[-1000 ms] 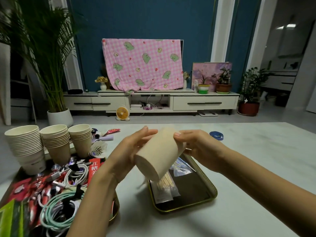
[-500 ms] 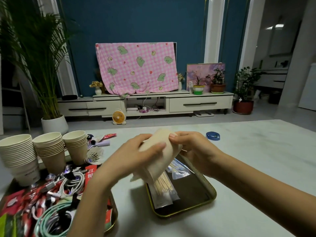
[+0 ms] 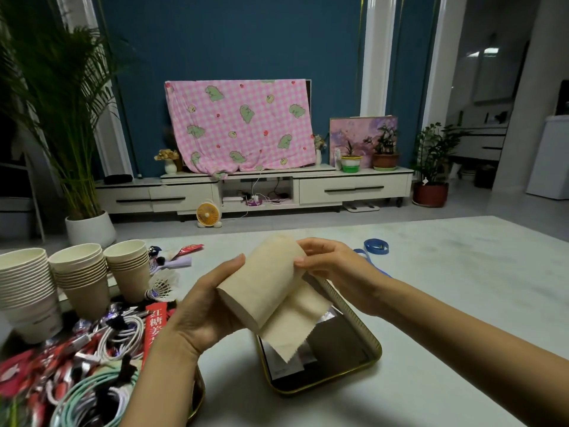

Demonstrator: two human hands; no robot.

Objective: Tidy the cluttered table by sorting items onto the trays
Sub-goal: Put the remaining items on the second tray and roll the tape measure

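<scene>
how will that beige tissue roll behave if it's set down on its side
The beige cylindrical tissue roll would likely roll away, being round. It is probably light and soft, as wound paper cradled in the left hand. Its loose hanging sheet looks floppy and may unwind.

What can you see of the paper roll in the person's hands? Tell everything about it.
The paper roll is a beige, soft-looking tissue cylinder, held tilted with one flat end facing down and left. A loose sheet hangs from it, ending in a jagged edge. The left hand grips it from below; the right hand pinches its upper end. It is held above the dark tray.
</scene>
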